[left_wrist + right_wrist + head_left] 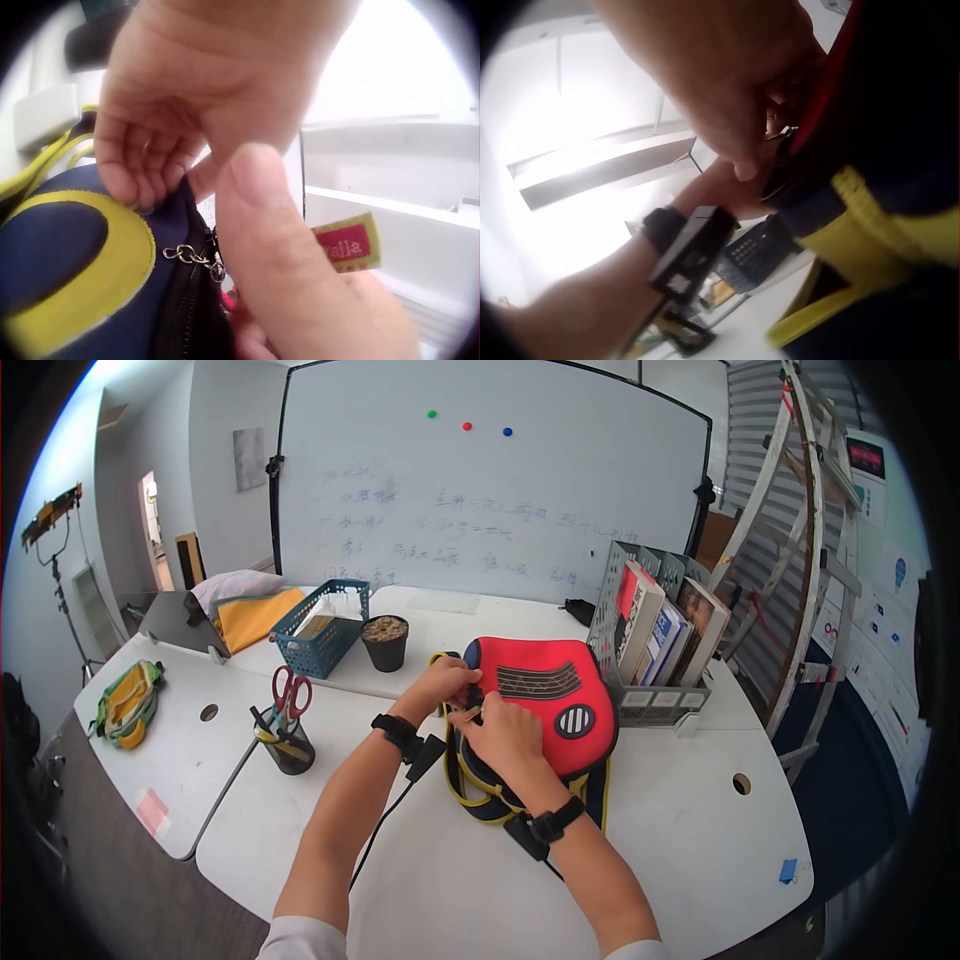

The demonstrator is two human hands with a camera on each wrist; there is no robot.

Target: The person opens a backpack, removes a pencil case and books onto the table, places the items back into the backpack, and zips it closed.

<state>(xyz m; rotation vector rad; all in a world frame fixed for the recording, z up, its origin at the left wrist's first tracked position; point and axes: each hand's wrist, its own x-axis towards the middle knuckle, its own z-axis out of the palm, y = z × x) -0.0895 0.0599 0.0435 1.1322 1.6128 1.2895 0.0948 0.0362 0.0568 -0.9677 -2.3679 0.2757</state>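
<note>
A red, navy and yellow backpack [535, 705] lies flat on the white table [660, 830], just beside the grey book rack [650, 635]. Both hands meet at the backpack's corner farthest from that rack. The left hand [443, 682] curls its fingers [139, 176] onto the navy fabric beside the zipper, gripping the backpack's edge. The right hand [503, 735] pinches at the zipper, where a small chain pull [196, 259] hangs just below its thumb [259, 195].

One red backpack [545, 695], two hands on it: left hand [445, 682], right hand [505, 735]. One blue basket [322, 625], one plant pot [385, 642], one pen cup [288, 745] with one pair of red scissors [291, 691]. Three whiteboard magnets [467, 426], one book rack [640, 660], one small yellow-green bag [128, 703].
</note>
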